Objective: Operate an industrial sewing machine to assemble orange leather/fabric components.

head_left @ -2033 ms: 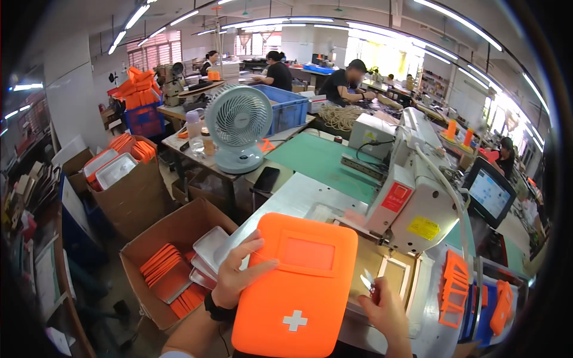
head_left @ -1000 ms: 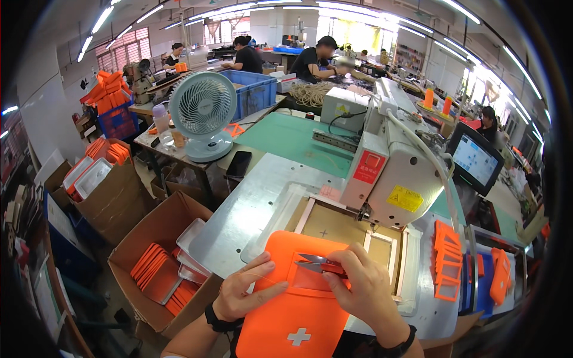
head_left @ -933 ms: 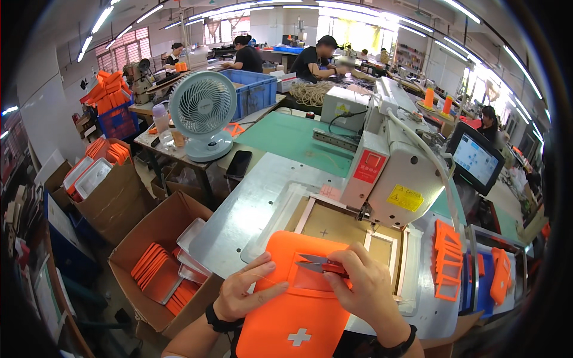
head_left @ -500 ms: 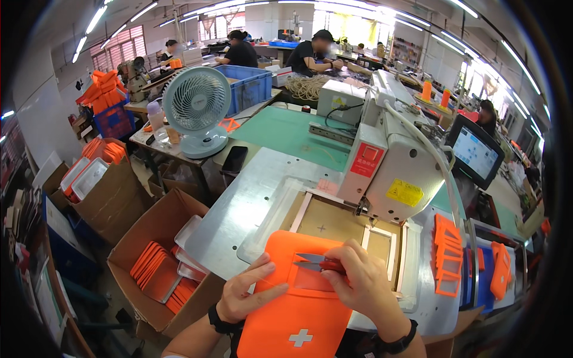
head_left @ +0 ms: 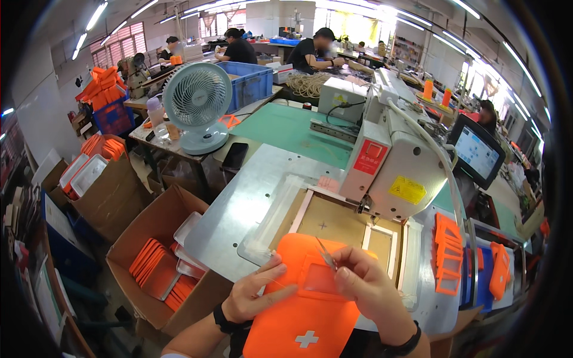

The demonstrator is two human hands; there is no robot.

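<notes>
A bright orange pouch (head_left: 280, 322) with a white cross and a small clear window (head_left: 322, 278) lies before me, overlapping the near edge of the sewing machine's metal table. My left hand (head_left: 253, 294) grips the pouch by its left side, two digits spread over the top and the rest partly hidden. Beside these fingertips runs a thin orange thread. Small metal thread snips (head_left: 326, 255) are in my right hand (head_left: 364, 280), above the window's upper right corner. Their blades point up and to the left, clear of the pouch.
The sewing machine head (head_left: 397, 173) stands just beyond, over a clamp frame (head_left: 298, 212). A fan (head_left: 198, 101) and a phone (head_left: 236, 156) are at the left. A cardboard box (head_left: 137, 238) holds orange pieces. Orange frames (head_left: 447, 253) lie right, below a screen (head_left: 476, 150). Co-workers sit farther back.
The snips have lifted off the window area and turned so their blades point more upward. The pouch has shifted slightly right; my left hand stays on its left side.
</notes>
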